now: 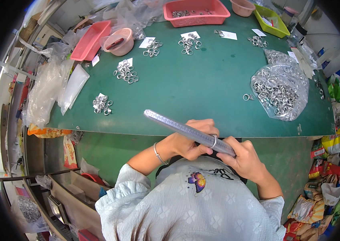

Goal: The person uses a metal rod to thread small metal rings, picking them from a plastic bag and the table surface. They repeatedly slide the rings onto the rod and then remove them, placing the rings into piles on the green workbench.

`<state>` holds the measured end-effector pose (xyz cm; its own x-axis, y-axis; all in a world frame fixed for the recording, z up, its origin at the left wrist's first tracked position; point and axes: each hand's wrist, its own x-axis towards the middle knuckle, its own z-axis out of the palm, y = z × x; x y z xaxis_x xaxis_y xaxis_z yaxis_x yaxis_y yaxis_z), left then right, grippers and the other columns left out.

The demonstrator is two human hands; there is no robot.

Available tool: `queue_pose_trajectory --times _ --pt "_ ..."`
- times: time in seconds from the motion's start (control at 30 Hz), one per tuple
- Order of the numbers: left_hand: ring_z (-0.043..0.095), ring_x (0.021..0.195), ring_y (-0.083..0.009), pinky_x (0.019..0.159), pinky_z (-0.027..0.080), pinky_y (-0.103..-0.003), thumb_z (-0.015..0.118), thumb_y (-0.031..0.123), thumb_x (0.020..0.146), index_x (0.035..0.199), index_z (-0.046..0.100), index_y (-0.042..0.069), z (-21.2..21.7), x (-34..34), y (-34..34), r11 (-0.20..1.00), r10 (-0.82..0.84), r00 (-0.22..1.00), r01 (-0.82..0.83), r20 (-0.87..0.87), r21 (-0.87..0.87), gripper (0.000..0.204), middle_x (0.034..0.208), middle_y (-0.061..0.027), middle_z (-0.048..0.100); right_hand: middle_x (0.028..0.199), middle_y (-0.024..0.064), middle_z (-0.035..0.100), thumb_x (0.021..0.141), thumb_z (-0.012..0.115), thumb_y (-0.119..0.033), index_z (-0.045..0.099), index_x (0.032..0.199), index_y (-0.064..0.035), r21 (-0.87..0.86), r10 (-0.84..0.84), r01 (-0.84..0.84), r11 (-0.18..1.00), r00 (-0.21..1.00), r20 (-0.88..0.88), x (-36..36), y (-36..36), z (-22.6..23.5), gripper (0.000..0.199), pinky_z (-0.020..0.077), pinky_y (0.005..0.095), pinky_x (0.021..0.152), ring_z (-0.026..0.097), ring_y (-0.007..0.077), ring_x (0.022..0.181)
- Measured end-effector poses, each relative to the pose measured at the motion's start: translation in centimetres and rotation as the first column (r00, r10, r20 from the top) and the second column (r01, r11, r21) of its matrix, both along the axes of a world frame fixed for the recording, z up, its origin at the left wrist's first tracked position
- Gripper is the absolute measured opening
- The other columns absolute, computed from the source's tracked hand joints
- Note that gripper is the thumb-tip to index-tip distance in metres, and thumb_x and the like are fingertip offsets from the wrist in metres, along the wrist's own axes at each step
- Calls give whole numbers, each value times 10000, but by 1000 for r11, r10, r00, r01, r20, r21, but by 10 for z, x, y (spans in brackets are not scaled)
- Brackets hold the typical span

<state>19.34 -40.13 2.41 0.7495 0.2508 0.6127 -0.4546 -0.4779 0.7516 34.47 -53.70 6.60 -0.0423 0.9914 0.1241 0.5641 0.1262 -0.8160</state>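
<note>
A long, grey, tapered ring mandrel [178,127] with graduated markings slants across in front of my body, its thin tip pointing up and left over the table edge. Around its thicker part sits a silver ring [214,141]. My left hand [194,138] is closed at that ring, thumb below and fingers above, partly behind the mandrel. The thick end is gripped by my right hand [242,158], with its thumb and fingers wrapped round it.
On the green table [158,88] lie several small ring piles [126,73] with white paper slips. A clear bag of rings [278,92] rests at the right. Pink baskets [196,14], a pink bowl [121,42] and a yellow-green basket [272,22] stand farther back. Plastic bags [49,88] lie left.
</note>
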Motion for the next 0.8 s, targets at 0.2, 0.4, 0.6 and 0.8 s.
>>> queue_pose_trajectory --times 0.2,0.4,0.6,0.8 --pt "519 783 -187 689 422 -298 683 297 770 1017 588 -5 8 -2 -12 955 -32 998 44 46 -293 401 860 -102 538 582 114 518 829 616 -233 543 833 -11 -156 41 -82 984 969 -245 0 1 14 233 386 315 487 507 219 486" --pt "512 746 -178 627 409 -282 718 337 734 879 640 -37 2 -6 -23 894 98 994 -71 40 -443 408 844 -112 556 576 71 456 860 574 -219 531 838 12 -379 -41 -181 908 859 -510 -1 -1 2 236 351 295 495 396 112 532" --pt "513 761 -175 640 415 -281 707 383 735 887 630 -34 -2 -12 -29 897 181 983 -156 22 -413 450 854 -109 555 562 127 513 839 603 -214 536 845 -9 -189 -7 -27 982 984 -176 -10 -4 4 216 387 334 476 512 245 473" --pt "523 993 -195 872 423 -344 619 217 840 1157 497 -33 -3 -8 -26 830 80 996 -47 35 -555 421 1055 -123 557 585 171 551 827 616 -229 527 902 -22 -101 -146 148 984 989 23 -18 -2 1 237 421 410 491 576 359 552"
